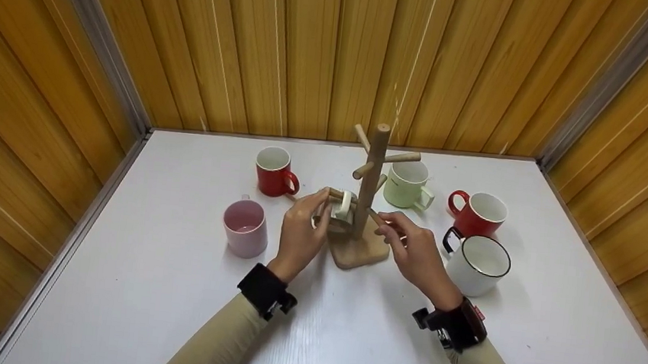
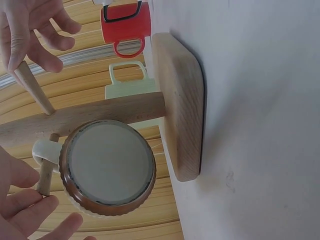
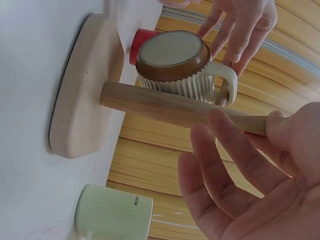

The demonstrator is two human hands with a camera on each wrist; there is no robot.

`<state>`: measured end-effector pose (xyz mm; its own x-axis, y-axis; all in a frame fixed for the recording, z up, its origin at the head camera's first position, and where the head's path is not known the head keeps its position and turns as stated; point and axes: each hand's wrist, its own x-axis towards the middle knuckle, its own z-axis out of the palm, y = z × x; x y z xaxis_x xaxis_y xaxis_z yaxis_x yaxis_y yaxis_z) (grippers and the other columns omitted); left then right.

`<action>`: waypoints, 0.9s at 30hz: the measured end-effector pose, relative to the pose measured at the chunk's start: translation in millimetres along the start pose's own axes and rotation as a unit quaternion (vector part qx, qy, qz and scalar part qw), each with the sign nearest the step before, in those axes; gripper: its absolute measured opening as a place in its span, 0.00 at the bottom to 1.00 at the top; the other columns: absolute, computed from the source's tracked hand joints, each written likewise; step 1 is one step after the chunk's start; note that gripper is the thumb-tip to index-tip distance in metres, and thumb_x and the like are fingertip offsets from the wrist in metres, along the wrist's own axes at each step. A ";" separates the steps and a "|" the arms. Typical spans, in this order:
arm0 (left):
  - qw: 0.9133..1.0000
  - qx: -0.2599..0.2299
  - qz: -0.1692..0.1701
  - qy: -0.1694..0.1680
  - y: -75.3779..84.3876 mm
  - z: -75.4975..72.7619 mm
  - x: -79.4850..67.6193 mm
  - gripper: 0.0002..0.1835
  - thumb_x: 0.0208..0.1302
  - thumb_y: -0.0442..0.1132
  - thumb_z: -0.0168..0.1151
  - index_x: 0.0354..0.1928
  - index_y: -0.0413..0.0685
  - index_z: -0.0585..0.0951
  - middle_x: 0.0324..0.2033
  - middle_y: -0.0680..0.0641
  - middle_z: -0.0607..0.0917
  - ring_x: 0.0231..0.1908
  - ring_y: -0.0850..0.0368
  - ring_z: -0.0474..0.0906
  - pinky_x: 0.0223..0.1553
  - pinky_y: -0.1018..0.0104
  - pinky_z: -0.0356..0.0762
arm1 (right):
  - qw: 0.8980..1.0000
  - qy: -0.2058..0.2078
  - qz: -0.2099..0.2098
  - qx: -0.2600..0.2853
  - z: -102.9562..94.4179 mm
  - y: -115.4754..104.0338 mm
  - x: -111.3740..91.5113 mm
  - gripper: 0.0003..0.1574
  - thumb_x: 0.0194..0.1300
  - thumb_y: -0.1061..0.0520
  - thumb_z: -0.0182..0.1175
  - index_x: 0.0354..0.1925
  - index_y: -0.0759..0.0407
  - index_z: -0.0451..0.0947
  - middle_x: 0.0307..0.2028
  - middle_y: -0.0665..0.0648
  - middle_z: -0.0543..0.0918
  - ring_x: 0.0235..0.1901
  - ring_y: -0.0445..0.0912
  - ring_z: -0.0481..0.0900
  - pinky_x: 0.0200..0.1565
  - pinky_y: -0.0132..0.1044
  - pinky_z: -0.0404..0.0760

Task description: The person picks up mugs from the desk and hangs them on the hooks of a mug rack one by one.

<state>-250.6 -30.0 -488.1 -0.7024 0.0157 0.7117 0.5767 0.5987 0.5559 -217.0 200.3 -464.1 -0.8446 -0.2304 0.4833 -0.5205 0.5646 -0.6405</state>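
Surface (image 1: 308, 347), left to right: pink mug (image 1: 246, 240); red mug (image 1: 272, 179); left hand (image 1: 303, 227), pinching left peg (image 2: 45, 180); ribbed mug (image 2: 110, 162), hung there by its handle (image 1: 346, 203); wooden stand (image 1: 371, 180); green mug (image 1: 403, 189), behind; right hand (image 1: 415, 255), pinching right peg (image 2: 34, 89); second red mug (image 1: 469, 221); white mug (image 1: 469, 276). Step, apparently: settling ribbed mug; next likely calls for easing left hand off.

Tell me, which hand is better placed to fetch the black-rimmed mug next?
Probably the right hand: it is nearer the black-rimmed mug and pinches only a bare peg. The left hand is across the rack, beside the hung mug.
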 end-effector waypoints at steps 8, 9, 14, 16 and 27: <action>1.000 -0.005 0.003 0.001 -0.4 2.1 -3.3 0.20 0.67 0.29 0.66 0.60 0.35 0.82 0.56 0.41 0.86 0.55 0.47 0.84 0.58 0.55 0.80 | 0.999 -0.006 0.018 0.027 -1.2 -0.9 -1.2 0.12 0.75 0.60 0.60 0.54 0.58 0.82 0.36 0.50 0.90 0.33 0.50 0.87 0.33 0.42 0.86; 1.000 -0.004 0.002 0.000 -0.5 2.2 -3.6 0.20 0.67 0.29 0.66 0.60 0.36 0.82 0.56 0.41 0.86 0.55 0.48 0.83 0.58 0.55 0.79 | 0.999 -0.008 0.018 0.030 -1.3 -1.0 -1.1 0.12 0.75 0.60 0.60 0.54 0.59 0.82 0.36 0.50 0.90 0.33 0.51 0.87 0.34 0.43 0.86; 1.000 -0.006 -0.003 -0.005 -1.1 2.0 -3.9 0.20 0.67 0.30 0.65 0.61 0.36 0.82 0.58 0.41 0.85 0.56 0.48 0.82 0.61 0.57 0.77 | 0.999 -0.010 0.018 0.040 -0.2 0.6 -0.6 0.13 0.76 0.59 0.59 0.55 0.59 0.82 0.36 0.51 0.90 0.34 0.56 0.88 0.35 0.45 0.87; 1.000 -0.006 -0.004 -0.007 -1.5 1.8 -4.0 0.20 0.67 0.30 0.65 0.61 0.36 0.82 0.58 0.41 0.85 0.57 0.48 0.82 0.62 0.58 0.77 | 0.999 -0.008 0.018 0.041 0.3 1.2 -0.6 0.13 0.76 0.59 0.60 0.55 0.59 0.82 0.36 0.51 0.90 0.33 0.57 0.88 0.34 0.45 0.87; 1.000 -0.016 -0.004 -0.014 -1.2 -0.8 -5.0 0.21 0.67 0.29 0.65 0.62 0.35 0.81 0.58 0.40 0.84 0.57 0.45 0.81 0.62 0.53 0.77 | 0.999 -0.008 0.025 0.029 -1.6 0.3 -1.7 0.13 0.75 0.58 0.61 0.54 0.57 0.83 0.35 0.51 0.90 0.33 0.49 0.88 0.34 0.43 0.86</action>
<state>-247.4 -31.5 -491.9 -0.7180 0.0336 0.6953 0.5841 0.5725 0.5754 -215.5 202.1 -464.1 -0.8709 -0.2165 0.4412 -0.4844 0.5294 -0.6965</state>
